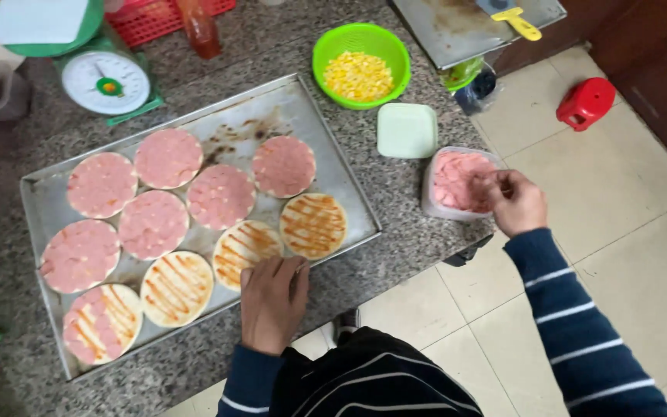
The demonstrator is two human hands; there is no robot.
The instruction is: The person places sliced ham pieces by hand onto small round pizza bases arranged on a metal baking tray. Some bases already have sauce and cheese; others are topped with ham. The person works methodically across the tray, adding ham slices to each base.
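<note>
Head view: ham slices (461, 179) were pinched by right hand (516, 202) fingers; left hand (272, 297), fingers together, rested on tray (349, 185); sauced bases (313, 225) were probably to be covered next.

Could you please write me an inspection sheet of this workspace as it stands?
Surface: speckled granite counter, metal tray on it.
Job's things: ten round bases on the tray; six fully covered with pink meat slices, three with sauce only, one partly covered. Tub of meat slices at the counter edge, its lid beside it.
Clutter: green bowl of corn, kitchen scale, red basket, sauce bottle.
Hands: left hand rests at the tray's near edge; right hand has its fingers in the tub.
Cables: nothing seen.
Surroundings: tiled floor, red stool.
</note>
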